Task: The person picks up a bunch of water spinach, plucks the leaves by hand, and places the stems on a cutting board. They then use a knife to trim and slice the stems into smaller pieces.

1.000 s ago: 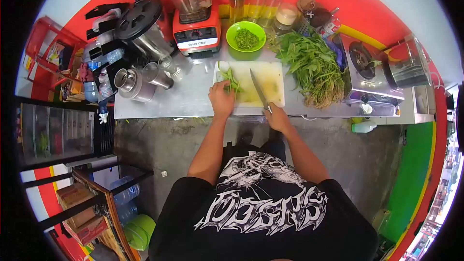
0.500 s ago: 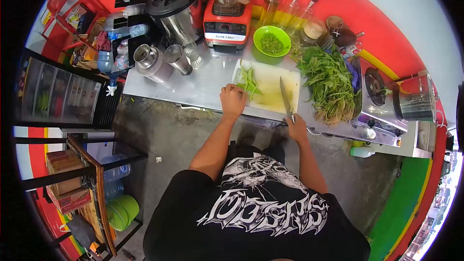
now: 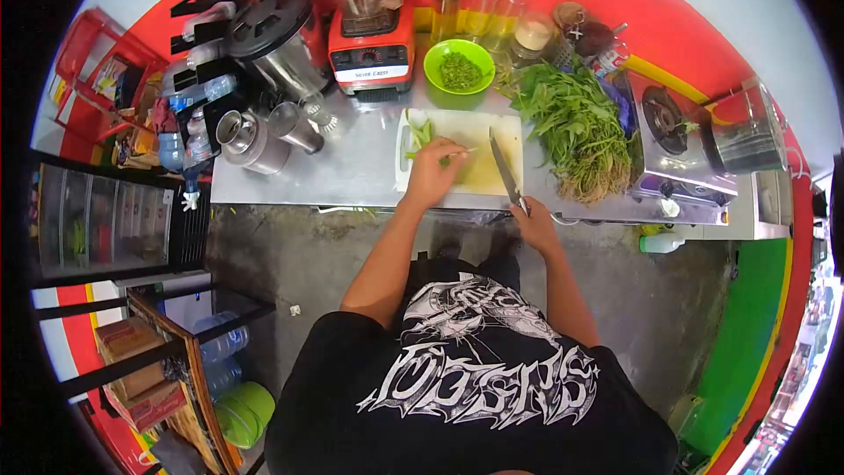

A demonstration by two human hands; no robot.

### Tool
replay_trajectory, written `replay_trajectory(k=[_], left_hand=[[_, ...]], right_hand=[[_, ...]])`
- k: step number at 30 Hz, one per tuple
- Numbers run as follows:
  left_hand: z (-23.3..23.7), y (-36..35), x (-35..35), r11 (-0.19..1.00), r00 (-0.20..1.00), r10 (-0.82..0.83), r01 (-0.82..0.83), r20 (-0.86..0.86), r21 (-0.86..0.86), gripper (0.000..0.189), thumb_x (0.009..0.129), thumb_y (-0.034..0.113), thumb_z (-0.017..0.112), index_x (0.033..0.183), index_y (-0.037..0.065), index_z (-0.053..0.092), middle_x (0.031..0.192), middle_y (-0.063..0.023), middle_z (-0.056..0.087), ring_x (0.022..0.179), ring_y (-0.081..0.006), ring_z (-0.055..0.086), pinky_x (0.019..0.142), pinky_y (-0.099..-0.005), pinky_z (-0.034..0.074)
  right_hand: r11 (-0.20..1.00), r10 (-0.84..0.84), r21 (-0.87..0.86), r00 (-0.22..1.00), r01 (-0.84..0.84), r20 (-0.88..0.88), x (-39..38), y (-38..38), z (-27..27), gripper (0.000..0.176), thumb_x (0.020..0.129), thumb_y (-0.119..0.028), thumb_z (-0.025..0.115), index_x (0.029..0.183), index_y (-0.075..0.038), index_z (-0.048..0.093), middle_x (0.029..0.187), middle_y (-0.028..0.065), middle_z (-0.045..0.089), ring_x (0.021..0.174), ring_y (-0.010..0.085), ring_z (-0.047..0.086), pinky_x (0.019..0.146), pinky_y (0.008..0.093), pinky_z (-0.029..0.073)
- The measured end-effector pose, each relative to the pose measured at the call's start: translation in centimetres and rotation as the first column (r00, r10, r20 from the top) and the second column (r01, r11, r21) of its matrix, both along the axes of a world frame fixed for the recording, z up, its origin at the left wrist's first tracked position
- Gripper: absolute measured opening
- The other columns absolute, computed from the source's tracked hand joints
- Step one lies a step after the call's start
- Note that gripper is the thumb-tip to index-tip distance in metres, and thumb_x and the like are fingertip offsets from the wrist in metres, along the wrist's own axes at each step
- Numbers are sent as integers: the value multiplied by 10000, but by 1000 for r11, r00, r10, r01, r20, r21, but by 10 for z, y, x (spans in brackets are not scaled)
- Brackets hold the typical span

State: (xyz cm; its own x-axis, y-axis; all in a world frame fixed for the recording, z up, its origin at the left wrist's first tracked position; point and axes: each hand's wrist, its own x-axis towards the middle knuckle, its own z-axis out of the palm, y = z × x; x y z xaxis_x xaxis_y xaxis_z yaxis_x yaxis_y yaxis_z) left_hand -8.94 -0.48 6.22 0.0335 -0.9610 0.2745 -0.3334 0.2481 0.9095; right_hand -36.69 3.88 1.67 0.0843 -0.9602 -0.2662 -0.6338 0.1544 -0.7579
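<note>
My right hand (image 3: 534, 225) is closed around the handle of a kitchen knife (image 3: 505, 165). The blade lies over the right part of the white cutting board (image 3: 508, 126), pointing away from me. Above the middle of the board is my left hand (image 3: 434, 172), fingers drawn together toward the knife. Something thin and pale shows at its fingertips, too small to name. Green pods (image 3: 420, 134) lie at the board's left side, partly hidden behind that hand. Wet, yellowish-green stains mark the board's surface.
Behind the board stands a green bowl (image 3: 459, 75) of chopped greens. Leafy greens with roots (image 3: 580, 132) lie to the right, beside a gas stove (image 3: 673, 136). A red blender (image 3: 371, 53), a steel cup (image 3: 296, 127) and pump bottles (image 3: 482, 9) stand at the back and left.
My left hand has moved right, from the board's left edge to over its middle, nearer the blade. My right hand keeps hold of the knife. The whole view has shifted slightly.
</note>
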Motion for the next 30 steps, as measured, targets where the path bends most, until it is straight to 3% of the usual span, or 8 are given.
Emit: replay_trajectory(k=[2,5,8,10,15,17,23,30], left_hand=[[-16,-4,-11,998,998,-65,65,16,-7,144,879,117,740,980,17,762,975,-149,708,923,-297,673,838,-375,520],[-38,-3,-20,994,964,-104,108,246,-6,150,862,127,741,973,29,769,990,-146,712,933,-341,662,861,-411,518],[-64,2,-25,998,955,21,-2,297,-65,144,843,121,735,961,49,777,979,-132,706,958,-364,642,872,-452,496],[-77,2,-28,991,900,129,-127,416,-32,156,819,95,721,959,88,787,997,-109,694,1015,-327,615,904,-459,455],[-68,-1,-47,979,855,195,-139,480,-149,348,801,86,690,1145,129,722,1175,-30,625,1123,-300,521,959,-460,376],[-69,0,-58,986,853,155,-102,498,-132,338,810,99,694,1146,129,716,1164,-33,625,1121,-300,522,953,-462,375],[-86,0,-62,992,863,110,-64,492,-109,209,877,124,674,1082,126,716,1057,-65,615,1077,-318,528,901,-466,382],[-93,1,-55,992,844,109,-60,525,-110,211,868,131,644,1074,141,688,1071,-74,582,1072,-308,519,902,-480,388]], right_hand=[[999,-21,26,1000,21,16,-6,3,-5,334,945,-306,666,987,24,643,801,196,666,750,345,648,712,436,487],[998,-68,8,998,68,11,-11,9,-7,323,953,-308,657,948,15,640,764,169,664,703,313,646,687,430,487],[995,-95,16,995,96,-23,-12,13,1,320,963,-317,645,910,-1,633,708,130,648,640,265,634,647,406,486],[998,-62,-3,996,62,65,-13,14,-1,288,989,-288,627,890,-19,609,645,18,570,564,132,539,555,336,430],[994,-89,64,991,83,97,-14,10,-6,272,994,-270,629,900,-17,594,622,24,550,496,131,517,496,313,430],[982,-118,161,989,103,91,-8,5,9,322,968,-315,631,893,-2,610,672,114,630,634,253,641,627,414,490],[999,14,50,999,-12,-41,-4,-2,10,330,956,-320,642,1024,3,625,902,254,667,895,473,634,774,481,490],[999,23,-37,998,-25,-56,-17,7,-14,324,959,-310,639,1038,2,607,934,287,656,936,489,627,773,511,484]])
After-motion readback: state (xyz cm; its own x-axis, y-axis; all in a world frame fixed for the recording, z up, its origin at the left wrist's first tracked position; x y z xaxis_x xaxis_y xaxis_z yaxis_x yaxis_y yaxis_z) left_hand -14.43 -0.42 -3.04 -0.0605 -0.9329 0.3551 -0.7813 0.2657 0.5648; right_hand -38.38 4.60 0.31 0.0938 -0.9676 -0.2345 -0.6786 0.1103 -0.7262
